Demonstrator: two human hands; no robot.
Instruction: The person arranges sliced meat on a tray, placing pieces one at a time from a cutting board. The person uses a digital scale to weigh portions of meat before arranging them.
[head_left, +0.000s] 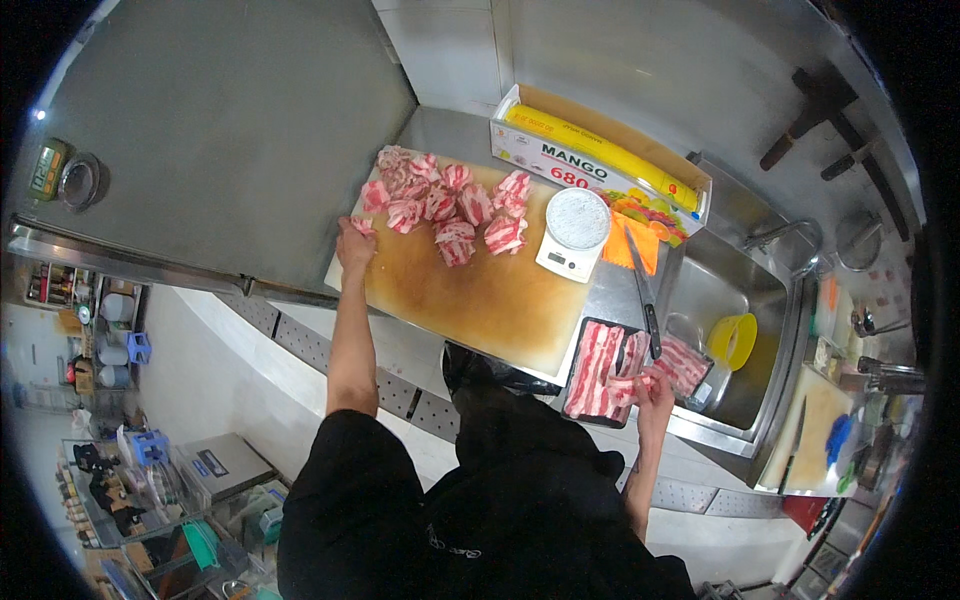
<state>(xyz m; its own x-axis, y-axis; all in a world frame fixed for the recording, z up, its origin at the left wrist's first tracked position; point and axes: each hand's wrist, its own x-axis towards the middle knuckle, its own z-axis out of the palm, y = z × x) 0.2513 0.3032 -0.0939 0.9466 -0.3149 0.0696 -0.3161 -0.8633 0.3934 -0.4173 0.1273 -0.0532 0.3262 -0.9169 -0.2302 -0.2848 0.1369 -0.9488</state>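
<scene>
Steel table, about a dozen meat rolls [450, 200] stacked on the cutting board [480, 300]. Left hand [353, 245] sets one down, its grip loose. Right hand [655, 388] pinches a slice from the tray [590, 372], plenty left.

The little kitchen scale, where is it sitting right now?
In the head view the white kitchen scale sits at the far right end of the wooden cutting board, just right of the rolled meat pieces and in front of the cling-film box.

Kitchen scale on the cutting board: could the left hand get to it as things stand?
Probably yes. The left hand rests at the cutting board's left edge, and bare board lies between it and the kitchen scale, below the meat rolls.
</scene>
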